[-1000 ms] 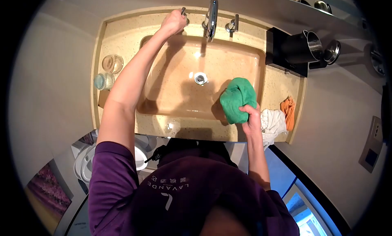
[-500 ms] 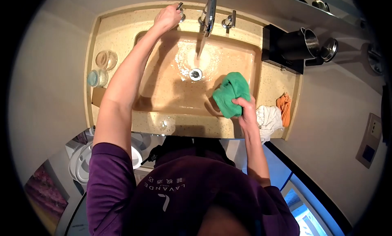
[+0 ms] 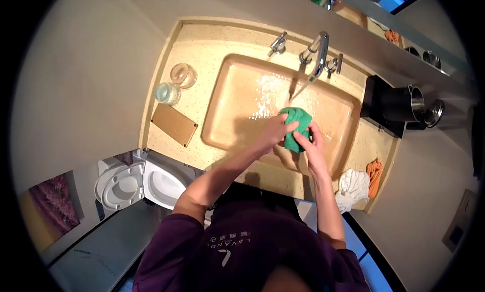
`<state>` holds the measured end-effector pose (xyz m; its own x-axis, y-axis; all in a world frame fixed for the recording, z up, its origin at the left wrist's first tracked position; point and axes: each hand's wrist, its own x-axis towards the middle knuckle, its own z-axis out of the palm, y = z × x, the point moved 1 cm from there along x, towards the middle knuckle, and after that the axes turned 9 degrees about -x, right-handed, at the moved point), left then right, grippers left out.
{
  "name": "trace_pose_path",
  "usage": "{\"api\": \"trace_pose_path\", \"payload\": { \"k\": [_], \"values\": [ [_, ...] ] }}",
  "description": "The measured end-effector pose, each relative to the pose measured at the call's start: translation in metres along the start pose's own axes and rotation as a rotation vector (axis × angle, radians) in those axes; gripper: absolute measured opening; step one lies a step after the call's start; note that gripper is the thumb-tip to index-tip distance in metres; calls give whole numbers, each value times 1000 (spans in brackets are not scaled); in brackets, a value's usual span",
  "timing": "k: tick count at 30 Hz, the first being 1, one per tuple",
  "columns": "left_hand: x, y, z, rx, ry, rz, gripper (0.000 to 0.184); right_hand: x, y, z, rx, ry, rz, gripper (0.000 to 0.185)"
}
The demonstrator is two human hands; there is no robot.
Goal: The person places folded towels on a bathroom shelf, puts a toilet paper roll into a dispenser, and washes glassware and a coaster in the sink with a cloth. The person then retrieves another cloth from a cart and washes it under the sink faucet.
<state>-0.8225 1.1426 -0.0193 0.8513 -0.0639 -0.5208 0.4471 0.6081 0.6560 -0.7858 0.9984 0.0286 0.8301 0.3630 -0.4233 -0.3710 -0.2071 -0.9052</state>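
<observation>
A green cloth (image 3: 299, 121) is bunched between my two hands over the sink basin (image 3: 232, 100). My left hand (image 3: 275, 132) grips its left side, and my right hand (image 3: 314, 144) grips its right side, with the thumb across the front. Just beyond the cloth, a thin stream of water runs from the chrome faucet (image 3: 321, 55) into the basin. The left tap handle (image 3: 277, 43) stands beside the faucet, apart from my hands. The right tap handle (image 3: 334, 65) is on its other side.
Two glass jars (image 3: 183, 75) and a brown tray (image 3: 174, 125) lie on the left counter. On the right are a black kettle (image 3: 394, 104), a white cloth (image 3: 352, 187) and an orange cloth (image 3: 374, 177). A mirror edge (image 3: 353, 34) runs behind the faucet.
My left hand has left the left tap handle and taken hold of the green cloth. The cloth has moved toward the running water. The view has shifted and turned.
</observation>
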Motion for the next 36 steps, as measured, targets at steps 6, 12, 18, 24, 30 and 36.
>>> {"api": "trace_pose_path", "payload": {
  "k": [6, 12, 18, 24, 30, 36],
  "values": [
    [-13, 14, -37, 33, 16, 15, 27, 23, 6, -19, 226, 37, 91, 6],
    [-14, 58, -46, -46, 18, 172, 29, 44, -6, -33, 361, 65, 13, 14],
    [-1, 59, -43, -24, -9, 87, 26, 55, -21, -36, 198, 109, -122, 21],
    [-2, 69, -26, -86, 42, 297, 29, 75, 2, -55, -122, 196, -136, 12],
    [13, 61, -18, 222, 211, 573, 25, 58, -15, -27, 453, -45, -92, 49],
    [2, 49, 24, 315, 126, 402, 25, 42, -12, -3, -135, -57, -437, 61]
  ]
}}
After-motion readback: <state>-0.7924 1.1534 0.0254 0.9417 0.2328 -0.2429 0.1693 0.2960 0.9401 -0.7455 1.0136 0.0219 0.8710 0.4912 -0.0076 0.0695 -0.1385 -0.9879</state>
